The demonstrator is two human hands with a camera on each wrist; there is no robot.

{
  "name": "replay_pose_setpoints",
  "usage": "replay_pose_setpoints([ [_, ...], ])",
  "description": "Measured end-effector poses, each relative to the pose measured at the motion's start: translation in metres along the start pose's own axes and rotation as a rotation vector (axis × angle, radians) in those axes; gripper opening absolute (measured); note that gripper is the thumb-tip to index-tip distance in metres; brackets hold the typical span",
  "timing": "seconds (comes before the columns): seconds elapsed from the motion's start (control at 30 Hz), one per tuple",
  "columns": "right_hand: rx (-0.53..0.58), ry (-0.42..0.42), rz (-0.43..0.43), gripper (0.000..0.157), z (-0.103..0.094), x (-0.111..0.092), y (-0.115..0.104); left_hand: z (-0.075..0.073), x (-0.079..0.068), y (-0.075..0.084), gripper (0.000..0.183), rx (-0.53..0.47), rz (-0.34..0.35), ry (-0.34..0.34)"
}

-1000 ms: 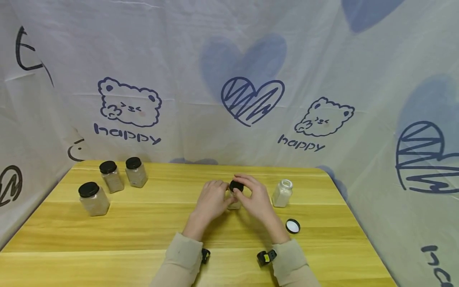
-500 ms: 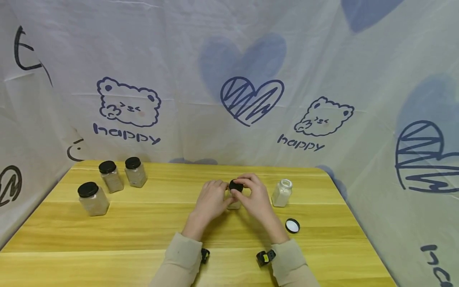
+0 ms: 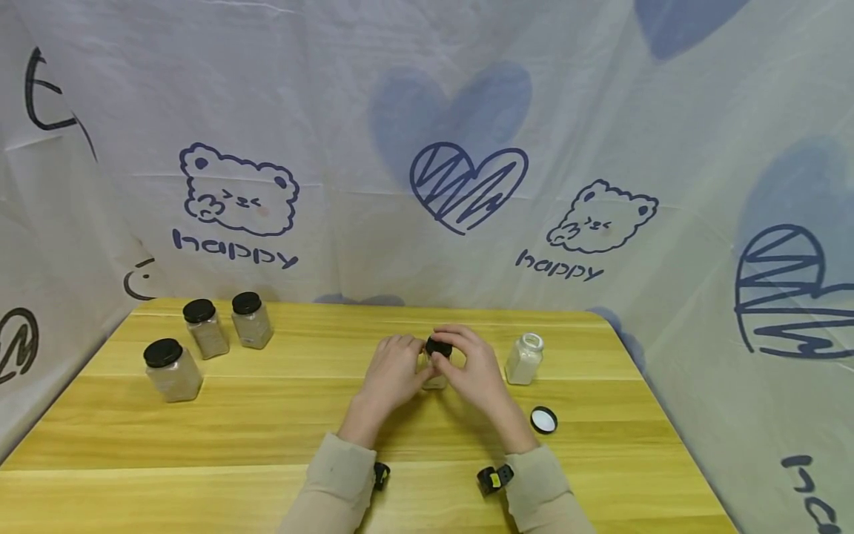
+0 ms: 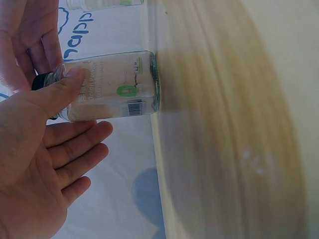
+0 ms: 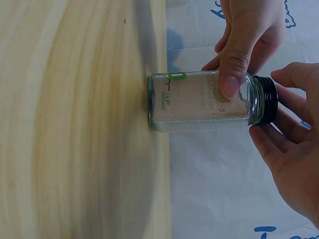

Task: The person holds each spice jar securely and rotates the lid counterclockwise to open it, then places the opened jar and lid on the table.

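Observation:
Upright on the table stands a clear glass spice jar (image 5: 199,97) of pale powder, with a green-marked label. My left hand (image 3: 395,371) grips its body, thumb across the label and fingers behind. Around the black screw lid (image 5: 266,99) on its top, the thumb and fingers of my right hand (image 3: 475,371) are curled. In the left wrist view the jar (image 4: 112,87) appears sideways, its base against the table. To the right of my right hand is a lidless jar (image 3: 525,361) of whitish powder. A loose black lid (image 3: 543,420) lies white side up in front of it.
Three jars with black lids stand at the table's left: a larger jar (image 3: 175,374), a middle jar (image 3: 208,331) and a rear jar (image 3: 253,322). A printed cloth (image 3: 360,222) hangs behind the wooden table (image 3: 287,415).
My right fingers have shifted slightly around the black lid. My left hand and the jar stay in place, and the other jars have not moved.

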State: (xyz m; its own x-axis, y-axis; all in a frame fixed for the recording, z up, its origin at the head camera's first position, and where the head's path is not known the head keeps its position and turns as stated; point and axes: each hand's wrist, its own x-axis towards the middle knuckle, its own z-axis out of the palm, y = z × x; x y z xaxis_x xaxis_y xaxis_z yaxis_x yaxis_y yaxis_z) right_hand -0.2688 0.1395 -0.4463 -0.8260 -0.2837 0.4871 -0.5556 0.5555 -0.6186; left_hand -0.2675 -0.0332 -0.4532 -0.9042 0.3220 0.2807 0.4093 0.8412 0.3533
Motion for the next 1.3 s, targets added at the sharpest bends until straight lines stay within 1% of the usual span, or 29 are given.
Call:
replay_pose_setpoints([
  [0.13, 0.031, -0.002, 0.008, 0.035, -0.0006, -0.0006, -0.0015, 0.0005, 0.0, -0.0001, 0.05, -0.01, -0.001, 0.005],
  [0.3, 0.069, 0.033, 0.02, 0.03, 0.0, -0.0013, -0.0008, 0.001, 0.0, -0.0003, 0.051, -0.007, 0.005, 0.017],
  [0.5, 0.011, 0.049, 0.002, 0.026, 0.0013, -0.0016, 0.002, 0.0005, -0.0001, 0.0, 0.053, -0.003, 0.001, 0.01],
  [0.7, -0.029, 0.033, -0.006, 0.024, 0.0012, -0.0013, 0.0019, 0.0, 0.0001, 0.0002, 0.055, 0.0, -0.001, 0.003],
  [0.87, -0.025, 0.019, -0.023, 0.024, 0.0006, -0.0011, 0.0005, -0.0003, -0.0003, 0.0, 0.054, 0.009, 0.004, 0.011],
  [1.03, 0.005, -0.008, -0.043, 0.025, -0.0005, -0.0007, -0.0009, -0.0007, -0.0006, 0.0, 0.054, -0.002, 0.003, 0.011],
  [1.13, 0.018, -0.024, -0.033, 0.028, -0.0009, -0.0003, -0.0008, -0.0007, -0.0008, -0.0001, 0.053, -0.007, 0.003, 0.015],
  [1.2, 0.026, -0.018, -0.022, 0.03, -0.0005, -0.0003, -0.0002, -0.0007, -0.0009, 0.0, 0.052, -0.014, 0.005, 0.021],
  [1.3, 0.038, 0.015, -0.002, 0.031, 0.0002, -0.0007, 0.0008, -0.0008, -0.0012, 0.0005, 0.049, -0.013, 0.013, 0.031],
])
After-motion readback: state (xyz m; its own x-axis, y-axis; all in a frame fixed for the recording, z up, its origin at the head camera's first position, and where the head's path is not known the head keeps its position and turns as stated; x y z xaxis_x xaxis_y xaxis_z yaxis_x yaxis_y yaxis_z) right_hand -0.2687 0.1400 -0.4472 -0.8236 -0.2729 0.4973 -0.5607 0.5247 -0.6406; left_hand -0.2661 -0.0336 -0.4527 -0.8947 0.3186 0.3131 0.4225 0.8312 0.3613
